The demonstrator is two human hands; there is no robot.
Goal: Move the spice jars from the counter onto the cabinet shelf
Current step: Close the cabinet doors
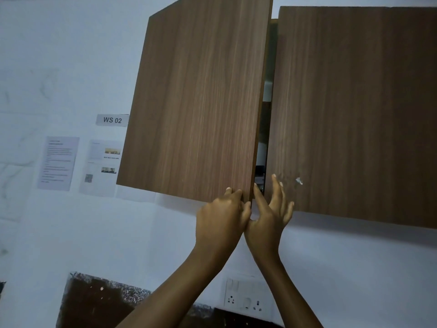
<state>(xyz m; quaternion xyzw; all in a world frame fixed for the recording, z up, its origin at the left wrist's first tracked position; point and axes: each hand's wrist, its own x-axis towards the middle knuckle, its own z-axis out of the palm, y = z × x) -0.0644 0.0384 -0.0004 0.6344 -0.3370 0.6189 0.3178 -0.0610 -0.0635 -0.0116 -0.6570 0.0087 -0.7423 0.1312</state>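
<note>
A wooden wall cabinet fills the upper right. Its left door [198, 100] stands partly swung out, and the right door [354, 114] lies flat against the cabinet. My left hand [222, 216] grips the bottom corner of the left door, fingers curled round its edge. My right hand [272, 209] sits at the bottom of the gap between the doors, fingers straight, touching the right door's inner edge. Through the narrow gap [266, 129] only slivers of the inside show. No spice jars are in view.
A "WS 02" label [112, 120] and printed sheets [58, 163] hang on the white wall at left. A switch and socket plate [246, 297] sits low on the wall. A dark speckled counter edge [99, 297] shows at the bottom.
</note>
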